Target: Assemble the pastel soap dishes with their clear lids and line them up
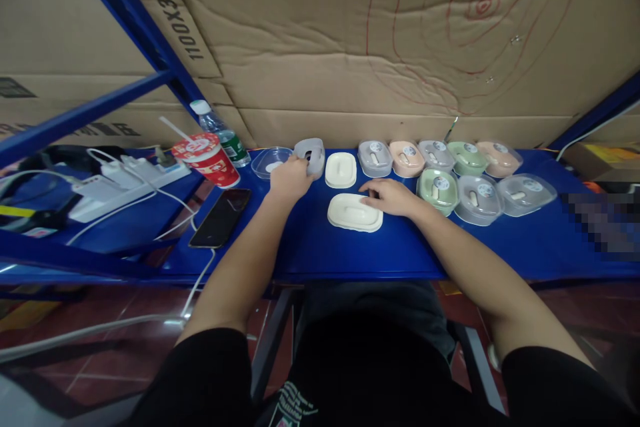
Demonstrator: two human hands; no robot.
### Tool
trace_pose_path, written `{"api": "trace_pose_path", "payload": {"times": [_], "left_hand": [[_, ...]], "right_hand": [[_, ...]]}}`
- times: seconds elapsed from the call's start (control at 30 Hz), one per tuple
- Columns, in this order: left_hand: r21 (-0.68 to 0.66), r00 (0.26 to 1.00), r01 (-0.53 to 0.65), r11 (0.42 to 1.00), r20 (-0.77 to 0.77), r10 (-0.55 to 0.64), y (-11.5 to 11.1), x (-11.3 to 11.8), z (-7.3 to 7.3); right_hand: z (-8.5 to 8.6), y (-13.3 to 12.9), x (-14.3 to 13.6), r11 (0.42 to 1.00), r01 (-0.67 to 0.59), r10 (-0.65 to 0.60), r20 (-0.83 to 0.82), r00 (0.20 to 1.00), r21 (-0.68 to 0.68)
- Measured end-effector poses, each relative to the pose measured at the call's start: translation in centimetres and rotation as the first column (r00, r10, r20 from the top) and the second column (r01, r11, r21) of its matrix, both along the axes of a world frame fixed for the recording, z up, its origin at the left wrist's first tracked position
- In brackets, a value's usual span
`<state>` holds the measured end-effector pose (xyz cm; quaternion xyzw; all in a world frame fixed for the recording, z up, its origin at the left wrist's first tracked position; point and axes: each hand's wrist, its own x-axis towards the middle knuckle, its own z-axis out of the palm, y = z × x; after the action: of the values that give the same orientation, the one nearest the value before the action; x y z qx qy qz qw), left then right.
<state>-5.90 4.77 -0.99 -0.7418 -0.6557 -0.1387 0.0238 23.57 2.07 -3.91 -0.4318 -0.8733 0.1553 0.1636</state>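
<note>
Now left fingers (300,165) grip grey plastic box (317,155); right fingers (373,187) parted at nearer smooth, rounded cream piece (353,212)

Blue-topped table (310,253) against a brown cardboard wall (300,27), red hand-drawn rings (484,5) at upper right, black printed lettering (167,3) at upper left, slanting blue metal post (125,7), reddish tiled floor (110,340) below with pale joints

Left side of table (310,257): bottle (230,141) behind cup (215,165), power strip (125,195) left of cup, phone (220,219) nearer. Right of bottle: loose lid (263,161), then tub (317,155). Next, far tray (341,170); near tray (355,212) before it, slightly right. Right side: lidded boxes (479,200), five far, three near. Cardboard (300,27) behind all.
</note>
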Motion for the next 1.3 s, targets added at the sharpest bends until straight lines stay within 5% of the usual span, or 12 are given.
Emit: {"api": "trace_pose_path", "payload": {"times": [0.2,0.43,0.67,0.83,0.93,1.2,1.3], "left_hand": [[0.028,0.999,-0.013,1.0,0.044,0.012,1.2,-0.4,-1.0],[0.197,0.958,-0.099,0.975,0.282,0.041,0.9,0.2,-0.2],[0.308,0.876,0.029,0.951,0.451,-0.173,-0.5,1.2,0.9],[0.119,0.91,0.247,0.962,0.311,-0.272,-2.4,2.5,1.7],[-0.07,0.912,0.367,0.927,0.222,-0.344,-3.0,2.7,2.1],[-0.518,0.884,0.466,0.717,0.246,-0.397,-3.0,2.6,1.5],[-0.546,0.893,0.43,0.719,0.136,-0.43,-3.1,3.4,0.9]], "right_hand": [[0.0,-0.1,-0.1,1.0,0.013,-0.013,0.001,1.0,-0.008],[-0.1,-0.3,0.0,0.998,0.056,-0.056,-0.03,0.998,-0.012],[0.2,-0.4,-0.3,0.976,0.214,-0.188,-0.334,0.924,0.043],[1.0,-0.3,0.3,0.935,0.349,-0.277,-0.491,0.826,0.059],[1.6,-0.2,1.0,0.947,0.322,-0.286,-0.434,0.854,0.01],[2.2,-0.6,1.0,0.979,0.091,-0.082,0.056,0.995,-0.181],[2.3,-0.6,0.9,0.978,0.094,-0.043,0.258,0.965,-0.189]]}}
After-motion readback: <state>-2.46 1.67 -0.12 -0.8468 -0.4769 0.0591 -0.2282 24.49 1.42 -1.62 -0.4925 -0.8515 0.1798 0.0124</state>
